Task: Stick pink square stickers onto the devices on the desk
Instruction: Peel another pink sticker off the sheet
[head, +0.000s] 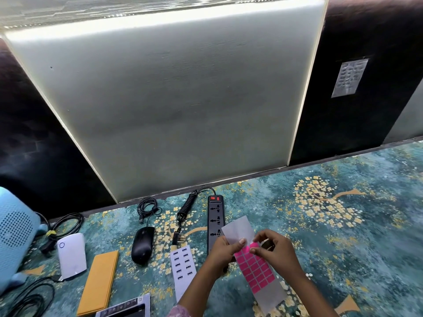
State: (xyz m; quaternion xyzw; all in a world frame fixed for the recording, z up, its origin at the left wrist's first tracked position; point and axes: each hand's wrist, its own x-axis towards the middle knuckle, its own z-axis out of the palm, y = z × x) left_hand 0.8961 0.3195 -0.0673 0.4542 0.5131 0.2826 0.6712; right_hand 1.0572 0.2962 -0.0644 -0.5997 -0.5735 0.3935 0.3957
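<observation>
A white backing sheet of pink square stickers (pixel 256 269) is held above the desk at the lower middle. My left hand (pixel 223 252) pinches the sheet near its top edge. My right hand (pixel 275 250) pinches a pink sticker (pixel 253 245) at the top of the pink block, its corner lifted off the sheet. On the desk lie a black power strip (pixel 214 221), a black mouse (pixel 142 244), a white multi-port USB hub (pixel 183 268), a white rounded device (pixel 71 256) and an orange flat case (pixel 99 283).
A blue perforated device (pixel 16 234) stands at the far left with black cables (pixel 66 223) around it. A framed dark device (pixel 128 308) lies at the bottom edge. The patterned teal desk cover (pixel 343 225) stretches right. A lit white wall panel (pixel 171 99) rises behind.
</observation>
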